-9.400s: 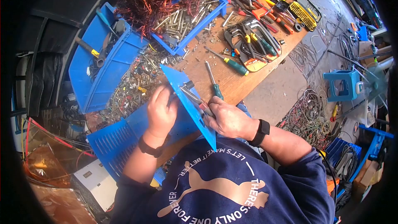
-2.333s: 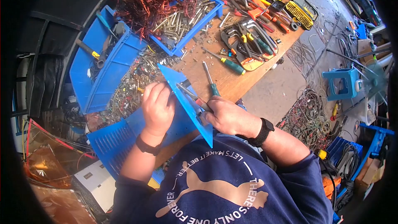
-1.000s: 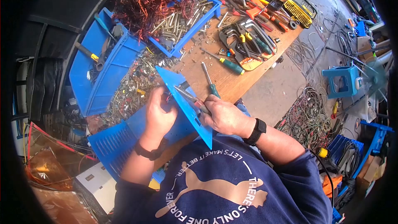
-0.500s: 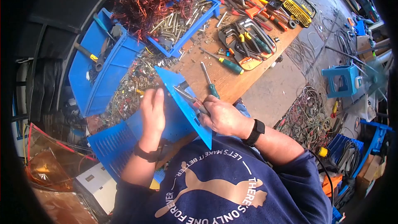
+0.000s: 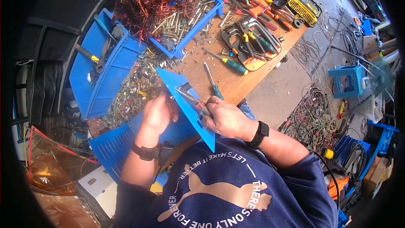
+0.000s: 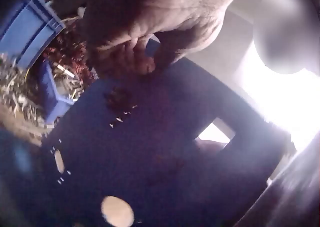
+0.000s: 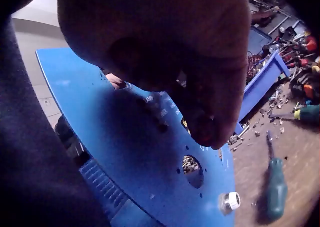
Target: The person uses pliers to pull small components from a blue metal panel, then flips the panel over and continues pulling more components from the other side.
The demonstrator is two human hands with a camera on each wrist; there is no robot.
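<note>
In the head view a flat blue panel [image 5: 168,79] stands tilted on edge before the person. The right hand [image 5: 228,119] grips a metal tool [image 5: 188,96] with a reddish part, held along the panel's right face; in the right wrist view the fingers bend down close to the printed face [image 7: 135,152]. On the other side is the left hand [image 5: 158,113], its fingers curled close to the panel. The left wrist view shows those fingertips at the dark panel [image 6: 155,162]; whether they hold anything is hidden. A round hole and a rectangular one pierce the panel.
A green-handled screwdriver [image 5: 217,92] lies just beyond the right hand, another [image 5: 236,66] farther off. Behind are a blue tray [image 5: 173,53] of metal pieces, reddish wire and hand tools. A slotted blue sheet [image 5: 112,145] lies at left, near a blue bin [image 5: 99,88].
Half a second ago the left hand's fingers pointed up, straighter; they now curl toward the panel, and the wrist sits slightly lower. The right hand keeps its grip nearly in place.
</note>
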